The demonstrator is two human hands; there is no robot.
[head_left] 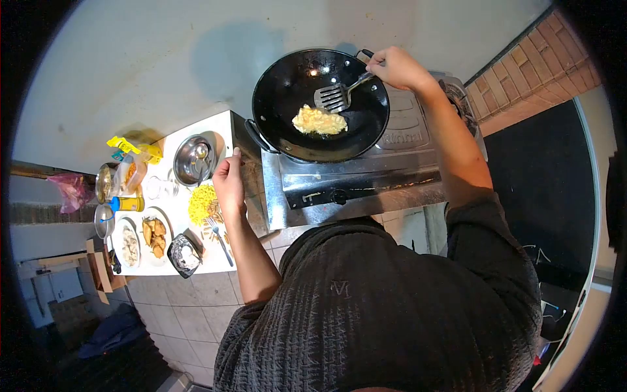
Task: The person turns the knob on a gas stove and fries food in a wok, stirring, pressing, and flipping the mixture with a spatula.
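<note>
A black wok [287, 85] stands on the metal gas stove [385, 186]. On its bottom lies a pale yellow, egg-like piece of food [319, 121]. My right hand [395, 67] is closed around the handle of a slotted metal spatula [333, 97], whose blade is inside the wok just above the food. My left hand [228, 183] is held up between the side table and the wok's left handle [257, 136], apart from that handle. Its fingers are curled together, and nothing shows in them.
On the white table [225, 134] at left are a steel bowl [194, 160], yellow shredded food [201, 201], a fork [219, 240], a black bowl [185, 255], a plate of browned pieces [155, 236] and a yellow container [130, 204]. A wall [163, 72] runs behind the stove.
</note>
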